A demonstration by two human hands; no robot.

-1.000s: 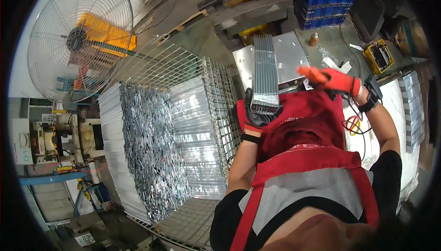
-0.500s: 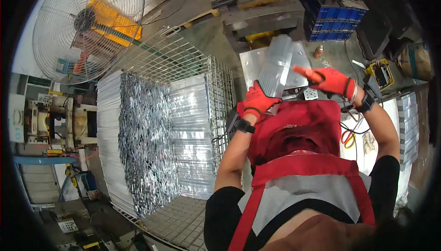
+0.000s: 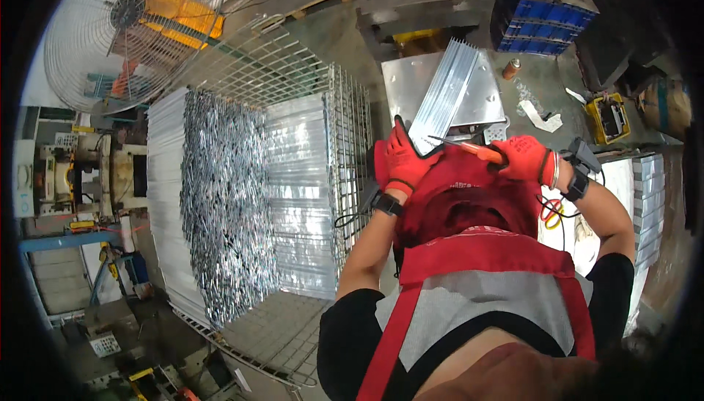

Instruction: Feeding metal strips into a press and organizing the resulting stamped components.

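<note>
Gloved in red, the left hand [image 3: 408, 165] grips the near end of a stack of long, ribbed silver metal strips [image 3: 446, 93] between thumb and fingers; how firmly, I cannot tell. Set apart from it, the right hand [image 3: 525, 159] is closed around an orange-handled tool with a slim dark tip [image 3: 482, 153]. The strips slant away over a flat, shiny silver metal table [image 3: 400, 82]; whether their far end rests on it is unclear.

The tool's tip points across the near end of the strips toward the left thumb side, so a slip could jab that glove. A loose grip might let the strips fan out or slide, and their thin edges could nick fingers. The red cloth apron [image 3: 469, 190] lies just below the tool and could catch it.

To the left, a tall wire-mesh cage [image 3: 352, 129] packed with bright silver metal lengths [image 3: 297, 195] stands near the left forearm, limiting how far the elbow can swing out. Beyond the table's right edge are an orange-brown spray can [image 3: 512, 69], white paper scraps [image 3: 541, 117] and a yellow plastic crate [image 3: 604, 131]; stacked blue plastic crates [image 3: 539, 27] stand farther off.
</note>
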